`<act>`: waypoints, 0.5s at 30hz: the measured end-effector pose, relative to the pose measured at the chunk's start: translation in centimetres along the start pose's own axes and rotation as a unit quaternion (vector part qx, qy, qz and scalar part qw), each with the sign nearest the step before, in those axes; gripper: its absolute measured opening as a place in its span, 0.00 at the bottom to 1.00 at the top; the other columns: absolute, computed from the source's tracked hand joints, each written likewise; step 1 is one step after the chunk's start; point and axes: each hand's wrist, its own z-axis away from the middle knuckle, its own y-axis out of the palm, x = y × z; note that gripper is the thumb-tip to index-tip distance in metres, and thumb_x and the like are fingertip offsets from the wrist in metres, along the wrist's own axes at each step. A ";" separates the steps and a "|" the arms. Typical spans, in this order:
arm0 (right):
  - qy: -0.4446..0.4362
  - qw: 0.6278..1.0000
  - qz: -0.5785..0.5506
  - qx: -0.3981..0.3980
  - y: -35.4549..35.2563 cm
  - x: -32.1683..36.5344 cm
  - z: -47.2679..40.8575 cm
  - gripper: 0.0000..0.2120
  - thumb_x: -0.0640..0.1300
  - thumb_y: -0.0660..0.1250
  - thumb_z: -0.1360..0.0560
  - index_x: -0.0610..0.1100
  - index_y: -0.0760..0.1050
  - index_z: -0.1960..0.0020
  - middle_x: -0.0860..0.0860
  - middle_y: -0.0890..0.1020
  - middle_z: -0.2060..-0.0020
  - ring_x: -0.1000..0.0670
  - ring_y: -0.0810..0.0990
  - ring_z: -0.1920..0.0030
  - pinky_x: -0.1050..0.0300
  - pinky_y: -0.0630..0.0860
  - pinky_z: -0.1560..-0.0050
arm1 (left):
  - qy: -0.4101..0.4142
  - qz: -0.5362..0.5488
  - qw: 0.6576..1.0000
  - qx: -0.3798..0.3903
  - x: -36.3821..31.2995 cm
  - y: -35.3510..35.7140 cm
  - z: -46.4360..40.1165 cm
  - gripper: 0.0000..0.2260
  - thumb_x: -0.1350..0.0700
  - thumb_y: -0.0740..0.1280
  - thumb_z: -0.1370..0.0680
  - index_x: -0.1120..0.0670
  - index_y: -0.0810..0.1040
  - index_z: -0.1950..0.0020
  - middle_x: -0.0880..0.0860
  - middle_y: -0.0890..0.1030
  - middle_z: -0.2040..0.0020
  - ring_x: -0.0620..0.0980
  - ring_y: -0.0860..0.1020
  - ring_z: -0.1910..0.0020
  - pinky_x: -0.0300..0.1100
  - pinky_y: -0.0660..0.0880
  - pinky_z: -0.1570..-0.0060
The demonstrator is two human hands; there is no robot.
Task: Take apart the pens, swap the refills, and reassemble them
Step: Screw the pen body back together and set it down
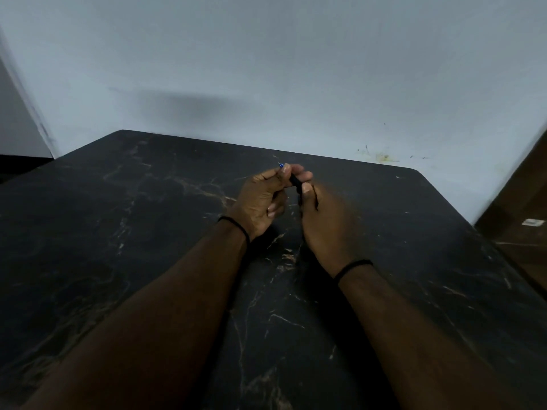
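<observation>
Both hands meet above the middle of the dark marble table (148, 232) and hold one black pen (295, 182) between them. My left hand (260, 199) pinches the pen's far end, where a small blue tip (281, 165) pokes out past the fingers. My right hand (322, 220) grips the near part of the black barrel with thumb and fingers. Most of the pen is hidden inside the two hands. No second pen shows anywhere on the table.
A pale wall (296, 69) stands right behind the table's far edge. A brown wooden piece (521, 208) sits off the table's right side. Each wrist wears a thin black band.
</observation>
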 end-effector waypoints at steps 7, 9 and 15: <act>0.053 0.995 -0.081 0.001 0.1 -0.7 -0.2 0.07 0.45 0.70 0.25 0.55 0.75 0.52 0.60 0.79 0.61 0.60 0.78 0.59 0.60 0.72 0.58 | -0.013 -0.017 0.999 -0.025 0.0 -0.1 0.0 0.11 0.56 0.62 0.18 0.57 0.82 0.52 0.53 0.85 0.53 0.41 0.60 0.82 0.32 0.58 0.82; 0.051 0.996 -0.079 0.005 0.3 -1.0 -0.2 0.10 0.47 0.72 0.26 0.58 0.71 0.55 0.61 0.78 0.63 0.63 0.78 0.61 0.63 0.70 0.62 | -0.019 -0.020 0.999 -0.033 0.0 0.0 -0.1 0.10 0.56 0.62 0.18 0.57 0.82 0.52 0.51 0.85 0.56 0.40 0.60 0.82 0.32 0.57 0.83; 0.078 0.995 -0.040 0.049 0.7 -0.7 -0.5 0.18 0.58 0.55 0.22 0.47 0.75 0.58 0.51 0.79 0.66 0.49 0.78 0.64 0.45 0.77 0.58 | -0.030 -0.029 0.998 -0.044 0.0 0.0 0.0 0.09 0.54 0.64 0.18 0.57 0.82 0.50 0.48 0.81 0.65 0.41 0.61 0.82 0.33 0.57 0.83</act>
